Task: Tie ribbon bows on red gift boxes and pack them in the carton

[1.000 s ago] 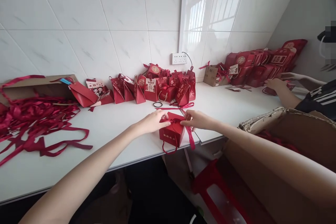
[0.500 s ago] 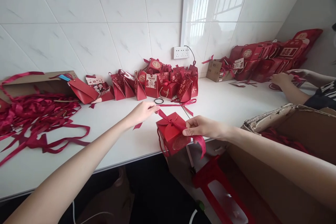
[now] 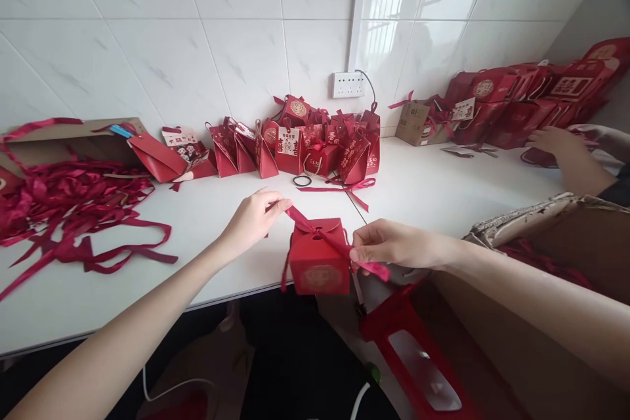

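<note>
On my feed, just beyond the small red box [image 3: 319, 261] lie a black ring [image 3: 310, 177] and a loose ribbon [image 3: 327, 189], with a cluster of red gift boxes [image 3: 322, 151] farther beyond. Well to its right, a co-worker's hand [image 3: 556, 143] is near stacked red boxes [image 3: 526, 115]; closer, my right forearm [image 3: 516, 289] crosses in front of a ragged-rimmed carton [image 3: 524, 216] holding red ribbons. Well to its left, a ribbon heap [image 3: 93, 190] spreads from an open cardboard box [image 3: 93, 138]. The small red box (resting or lifted, I cannot tell) is at the near edge of the surface [image 3: 211, 203]. My left grip [image 3: 254, 220] pinches one side of its knotted ribbon [image 3: 301, 220]; my right grip [image 3: 386, 244] pinches the other.
</note>
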### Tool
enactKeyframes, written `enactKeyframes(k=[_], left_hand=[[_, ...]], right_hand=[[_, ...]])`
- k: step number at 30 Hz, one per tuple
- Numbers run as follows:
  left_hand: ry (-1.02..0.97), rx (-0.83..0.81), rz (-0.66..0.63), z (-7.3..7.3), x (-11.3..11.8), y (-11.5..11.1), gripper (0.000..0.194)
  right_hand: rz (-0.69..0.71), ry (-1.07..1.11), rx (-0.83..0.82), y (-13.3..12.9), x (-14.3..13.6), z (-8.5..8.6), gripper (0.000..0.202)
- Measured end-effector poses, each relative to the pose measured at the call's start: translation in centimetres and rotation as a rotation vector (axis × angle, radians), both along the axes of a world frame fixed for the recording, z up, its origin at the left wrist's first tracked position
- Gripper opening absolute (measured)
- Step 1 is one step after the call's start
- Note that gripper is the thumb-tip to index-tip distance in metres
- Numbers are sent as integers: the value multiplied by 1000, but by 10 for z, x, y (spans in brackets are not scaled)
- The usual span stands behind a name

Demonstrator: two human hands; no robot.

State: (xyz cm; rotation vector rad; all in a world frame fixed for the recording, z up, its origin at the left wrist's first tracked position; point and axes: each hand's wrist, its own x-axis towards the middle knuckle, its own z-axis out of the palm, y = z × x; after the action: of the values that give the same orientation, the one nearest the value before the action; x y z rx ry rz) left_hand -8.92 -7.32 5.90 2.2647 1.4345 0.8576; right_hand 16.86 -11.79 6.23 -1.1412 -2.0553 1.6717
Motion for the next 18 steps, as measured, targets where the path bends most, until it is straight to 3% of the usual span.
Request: enactKeyframes(k=[2,7,12,18], left_hand=[[-19,-44,-8,0,-2,1,36],[-152,-369,-99,-13,-15,-2,38],[-428,-591,-154,-30,-16,-11,32],[-537,-776,-218,-30,-4,-23,33]], right_hand=[[0,-31,14,-2,-3,-2,43],[-21,-116,5,10,10,-13,43],[-10,-138,-21,15,17,-17,49],[-130,-109,16,4,5,-10,50]])
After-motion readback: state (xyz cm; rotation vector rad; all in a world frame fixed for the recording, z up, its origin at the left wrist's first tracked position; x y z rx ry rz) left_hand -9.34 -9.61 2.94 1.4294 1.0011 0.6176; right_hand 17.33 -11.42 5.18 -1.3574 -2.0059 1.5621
